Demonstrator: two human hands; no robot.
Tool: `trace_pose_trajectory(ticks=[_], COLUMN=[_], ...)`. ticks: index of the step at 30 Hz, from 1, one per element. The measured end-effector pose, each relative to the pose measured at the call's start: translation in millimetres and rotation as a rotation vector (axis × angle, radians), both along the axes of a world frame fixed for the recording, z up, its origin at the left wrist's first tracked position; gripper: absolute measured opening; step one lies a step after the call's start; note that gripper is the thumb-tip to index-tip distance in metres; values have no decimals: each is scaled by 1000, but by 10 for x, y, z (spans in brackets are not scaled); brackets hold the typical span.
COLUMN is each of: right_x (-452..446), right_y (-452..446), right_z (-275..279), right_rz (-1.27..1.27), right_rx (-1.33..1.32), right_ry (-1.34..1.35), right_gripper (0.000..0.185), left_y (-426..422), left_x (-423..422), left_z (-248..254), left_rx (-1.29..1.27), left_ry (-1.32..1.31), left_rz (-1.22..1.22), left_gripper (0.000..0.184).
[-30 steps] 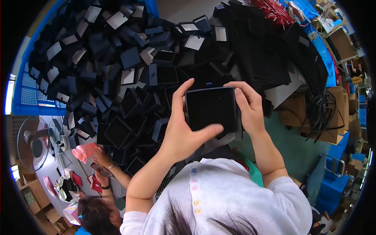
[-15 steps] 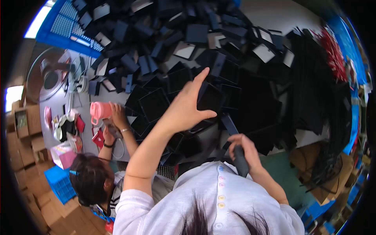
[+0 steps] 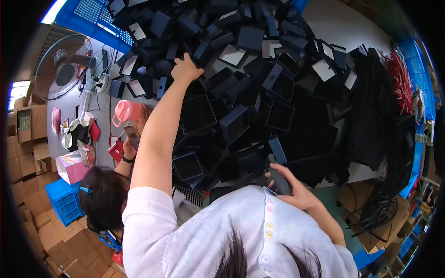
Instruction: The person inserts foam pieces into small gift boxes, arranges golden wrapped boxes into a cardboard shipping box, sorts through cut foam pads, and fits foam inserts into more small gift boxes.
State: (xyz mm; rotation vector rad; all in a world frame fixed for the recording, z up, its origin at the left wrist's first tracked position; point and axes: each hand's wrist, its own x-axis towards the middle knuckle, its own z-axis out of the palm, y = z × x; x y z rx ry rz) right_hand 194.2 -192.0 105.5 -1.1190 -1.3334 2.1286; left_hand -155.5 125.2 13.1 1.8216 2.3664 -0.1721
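My left hand (image 3: 185, 70) reaches far out over the pile of dark blue boxes (image 3: 250, 38), fingers apart and nothing visible between them. Low on the right, close to my shirt, my right hand (image 3: 296, 190) is wrapped round a dark grey object (image 3: 280, 181), whose exact kind I cannot make out. Just beyond that hand lies a narrow blue box piece (image 3: 277, 148). Open black boxes (image 3: 198, 112) lie in the middle, between my two arms. Several pieces in the pile show white inner faces (image 3: 232, 55).
A blue crate (image 3: 95, 21) and a fan (image 3: 65, 68) are at the left. Beside me a co-worker (image 3: 104, 197) holds a phone (image 3: 132, 137) near a pink cup (image 3: 126, 112). Black strips (image 3: 366, 116) and red strips (image 3: 398, 83) lie right, above a cardboard box (image 3: 357, 197).
The dark box held between both hands earlier has left them. My left hand has moved away to the upper left over the pile; my right hand dropped toward my body and holds the grey object.
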Motion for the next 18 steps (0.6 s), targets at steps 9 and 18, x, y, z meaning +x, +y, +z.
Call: trace_pose_trajectory(ticks=[9, 18], right_x=[77, -425], right_y=[31, 494], right_z=[-47, 129], right_rz=[-267, -336], right_rx=[104, 1287], right_ry=[12, -548], right_gripper=[80, 80], left_y=[-186, -2023], left_x=[-256, 1012], left_z=[272, 1306], left_rx=[602, 95], left_ry=[-182, -1151], left_rz=[8, -425], left_gripper=[45, 45])
